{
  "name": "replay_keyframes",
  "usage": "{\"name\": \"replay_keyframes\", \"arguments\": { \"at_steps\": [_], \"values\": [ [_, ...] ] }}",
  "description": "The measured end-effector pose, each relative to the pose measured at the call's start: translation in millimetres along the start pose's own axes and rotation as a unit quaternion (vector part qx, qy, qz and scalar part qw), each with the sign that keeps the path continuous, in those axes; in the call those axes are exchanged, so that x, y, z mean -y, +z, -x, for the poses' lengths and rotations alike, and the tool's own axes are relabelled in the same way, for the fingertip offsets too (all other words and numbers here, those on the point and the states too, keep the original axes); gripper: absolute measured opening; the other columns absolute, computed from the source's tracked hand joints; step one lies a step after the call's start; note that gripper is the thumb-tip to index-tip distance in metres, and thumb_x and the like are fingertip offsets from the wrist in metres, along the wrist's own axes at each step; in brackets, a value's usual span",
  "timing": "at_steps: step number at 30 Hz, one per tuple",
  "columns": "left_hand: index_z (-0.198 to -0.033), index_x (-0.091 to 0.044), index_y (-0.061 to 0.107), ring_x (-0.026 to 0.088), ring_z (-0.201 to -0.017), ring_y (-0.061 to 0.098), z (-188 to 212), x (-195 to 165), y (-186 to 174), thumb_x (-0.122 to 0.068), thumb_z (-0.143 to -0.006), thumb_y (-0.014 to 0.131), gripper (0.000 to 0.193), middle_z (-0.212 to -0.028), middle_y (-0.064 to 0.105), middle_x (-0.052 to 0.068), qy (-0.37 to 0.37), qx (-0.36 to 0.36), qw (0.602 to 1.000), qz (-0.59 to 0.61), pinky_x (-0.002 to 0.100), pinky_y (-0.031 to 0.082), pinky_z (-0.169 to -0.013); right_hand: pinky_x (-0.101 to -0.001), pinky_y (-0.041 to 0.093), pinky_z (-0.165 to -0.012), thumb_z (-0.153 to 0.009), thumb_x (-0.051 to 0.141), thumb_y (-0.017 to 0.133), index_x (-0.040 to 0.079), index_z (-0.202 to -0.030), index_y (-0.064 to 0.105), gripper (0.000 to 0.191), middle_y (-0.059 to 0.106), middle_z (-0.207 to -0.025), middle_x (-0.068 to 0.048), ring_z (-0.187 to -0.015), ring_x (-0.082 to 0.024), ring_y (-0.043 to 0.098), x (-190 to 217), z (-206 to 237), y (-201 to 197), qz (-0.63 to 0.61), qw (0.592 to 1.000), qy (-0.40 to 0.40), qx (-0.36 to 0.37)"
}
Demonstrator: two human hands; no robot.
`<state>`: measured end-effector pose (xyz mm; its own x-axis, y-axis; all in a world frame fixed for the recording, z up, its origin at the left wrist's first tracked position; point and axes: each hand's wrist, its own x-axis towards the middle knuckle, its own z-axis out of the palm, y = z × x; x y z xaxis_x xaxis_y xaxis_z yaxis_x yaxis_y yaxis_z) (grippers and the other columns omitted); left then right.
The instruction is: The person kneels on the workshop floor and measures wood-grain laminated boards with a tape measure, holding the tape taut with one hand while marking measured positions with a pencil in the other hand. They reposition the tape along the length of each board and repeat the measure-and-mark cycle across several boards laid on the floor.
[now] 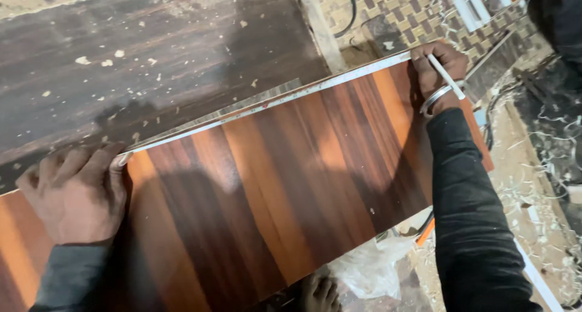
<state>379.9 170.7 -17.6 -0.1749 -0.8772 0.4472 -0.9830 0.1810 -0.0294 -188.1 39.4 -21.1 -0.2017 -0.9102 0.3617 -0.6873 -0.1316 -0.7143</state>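
One laminated board [273, 191], striped in orange and dark brown; long axis runs from lower left to upper right, stripes crossing it. Its lower-left end is cut off by the frame edge.

One tape measure blade [267, 104], pale, lies along the board's far edge, parallel to the long axis, spanning from one hand to the other.

Left hand [76, 191]: palm down on the board near its left end, fingers curled, fingertips pressing the blade's end against the edge. Nothing is gripped inside it.

Right hand [438, 72]: at the board's upper-right corner, closed around one white pencil [445, 77], tip at the blade. One metal bangle [438, 98] on that wrist; dark sleeve behind it.

Beyond the hands: one dark worn tabletop [157, 51] with scattered wood chips. Below the board, between the arms: one crumpled plastic bag [370, 266] and a bare foot [320, 294], partly cut off. Right of the right arm: wood shavings [539, 184]; the items among them are hard to make out.
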Motion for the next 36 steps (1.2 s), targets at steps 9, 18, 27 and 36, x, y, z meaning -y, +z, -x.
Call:
{"name": "replay_keyframes", "arguments": {
  "at_steps": [9, 18, 27, 36],
  "values": [
    [-0.109, -0.02, 0.08, 0.023, -0.089, 0.061, 15, -3, 23, -0.021, -0.108, 0.072, 0.008, -0.096, 0.07, 0.0, -0.071, 0.02, 0.995, 0.066, 0.034, 0.052, -0.081, -0.0231, 0.053, -0.076, -0.102, -0.001, 0.072, 0.002, -0.096, 0.074, 0.007, 0.071, -0.089, 0.002, -0.081, -0.006, 0.062, -5, -2, -2, -0.085, 0.995, 0.047, 0.028],
    [-0.111, -0.02, 0.078, 0.023, -0.088, 0.058, 20, -4, 26, -0.021, -0.113, 0.071, 0.008, -0.098, 0.068, -0.001, -0.06, 0.009, 0.996, 0.061, 0.034, 0.052, -0.084, -0.0239, 0.055, -0.08, -0.102, 0.0, 0.074, 0.002, -0.099, 0.077, 0.004, 0.074, -0.094, -0.001, -0.085, -0.007, 0.066, -24, -4, -3, -0.048, 0.998, 0.025, 0.033],
    [-0.112, -0.018, 0.08, 0.023, -0.092, 0.062, 18, -4, 24, -0.021, -0.11, 0.074, 0.008, -0.098, 0.07, 0.001, -0.067, 0.004, 0.995, 0.077, 0.034, 0.052, -0.083, -0.0232, 0.055, -0.079, -0.103, 0.002, 0.075, 0.002, -0.1, 0.076, 0.003, 0.074, -0.094, -0.001, -0.084, -0.006, 0.065, -22, -4, -3, -0.031, 0.998, 0.034, 0.041],
    [-0.108, -0.017, 0.081, 0.025, -0.089, 0.061, 11, -7, 18, -0.023, -0.106, 0.077, 0.007, -0.092, 0.069, 0.002, -0.08, 0.016, 0.993, 0.088, 0.037, 0.052, -0.078, -0.0239, 0.056, -0.081, -0.103, 0.0, 0.074, 0.002, -0.099, 0.077, 0.006, 0.074, -0.097, -0.002, -0.086, -0.007, 0.066, -12, -3, 0, -0.082, 0.996, 0.022, 0.033]
  ]
}}
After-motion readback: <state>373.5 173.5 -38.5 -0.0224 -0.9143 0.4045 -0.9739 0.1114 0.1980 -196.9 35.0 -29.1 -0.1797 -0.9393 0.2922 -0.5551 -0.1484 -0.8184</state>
